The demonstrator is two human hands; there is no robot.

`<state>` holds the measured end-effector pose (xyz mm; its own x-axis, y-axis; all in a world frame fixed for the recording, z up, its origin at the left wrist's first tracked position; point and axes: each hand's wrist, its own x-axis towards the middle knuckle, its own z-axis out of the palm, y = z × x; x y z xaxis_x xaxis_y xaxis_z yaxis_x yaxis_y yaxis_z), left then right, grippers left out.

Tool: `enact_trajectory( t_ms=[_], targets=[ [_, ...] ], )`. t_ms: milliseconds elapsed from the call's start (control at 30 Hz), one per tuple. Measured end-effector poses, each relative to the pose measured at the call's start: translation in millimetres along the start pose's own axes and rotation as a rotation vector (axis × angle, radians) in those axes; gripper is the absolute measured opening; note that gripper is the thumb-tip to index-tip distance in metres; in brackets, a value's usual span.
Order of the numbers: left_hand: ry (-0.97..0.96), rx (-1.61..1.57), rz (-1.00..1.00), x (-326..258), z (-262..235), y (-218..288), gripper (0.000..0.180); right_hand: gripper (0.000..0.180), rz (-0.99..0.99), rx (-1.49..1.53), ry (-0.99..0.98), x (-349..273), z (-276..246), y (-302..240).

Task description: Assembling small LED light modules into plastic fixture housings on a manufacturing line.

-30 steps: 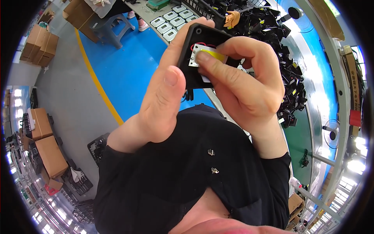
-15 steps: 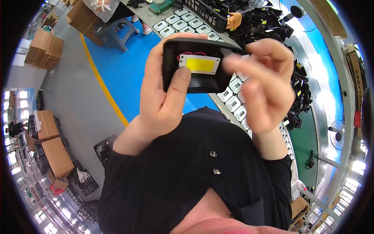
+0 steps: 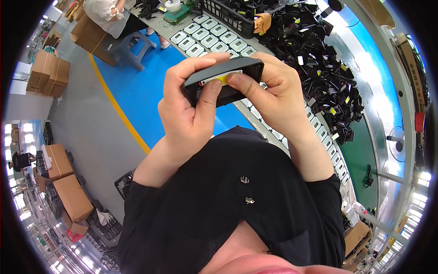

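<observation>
Between my two hands is a black plastic housing (image 3: 214, 67), tilted so its open side faces me. Inside it sits a small white panel with a yellow face (image 3: 222, 78). My left hand (image 3: 189, 102) wraps the housing's left end, its thumb pressed on the panel. From the other end my right hand (image 3: 279, 93) grips the housing, its thumb also on the panel, close to the left thumb. Both thumbs cover part of the yellow face. The fingers behind the housing are partly hidden.
Rows of white-and-black rectangular frames (image 3: 199, 34) lie along the workbench beyond my hands. A heap of black parts with cables (image 3: 315, 59) spreads at the right. A black crate (image 3: 228, 17), a grey stool (image 3: 130, 48), cartons (image 3: 48, 73) and a seated person (image 3: 107, 16) stand farther off.
My right hand, blurred and apart from the panel before, has come in to grip the housing with its thumb on the panel. The housing has tipped, so less of its inside shows.
</observation>
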<state>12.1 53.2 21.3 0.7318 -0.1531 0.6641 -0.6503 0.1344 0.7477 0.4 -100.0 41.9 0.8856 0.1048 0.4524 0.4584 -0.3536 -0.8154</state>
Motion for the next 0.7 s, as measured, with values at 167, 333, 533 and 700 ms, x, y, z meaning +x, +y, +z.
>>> enact_trajectory(
  t_ms=[167,333,533,700],
  targets=[
    [0.046,-0.054,0.069,-2.2,0.7,-10.0,0.025,0.013,-0.057,-0.019,0.017,11.5,0.9,-1.0],
    [0.060,-0.030,-0.042,-11.6,-9.0,-8.7,0.028,0.021,0.161,-0.048,-0.201,16.5,0.4,0.7],
    [0.006,0.023,-0.491,-37.1,-59.2,1.4,0.044,0.023,0.718,0.470,-0.546,23.2,16.6,52.7],
    [0.141,0.172,-0.678,-71.0,-100.0,-1.2,0.039,0.025,0.619,0.525,0.069,110.8,9.7,133.1]
  ],
)
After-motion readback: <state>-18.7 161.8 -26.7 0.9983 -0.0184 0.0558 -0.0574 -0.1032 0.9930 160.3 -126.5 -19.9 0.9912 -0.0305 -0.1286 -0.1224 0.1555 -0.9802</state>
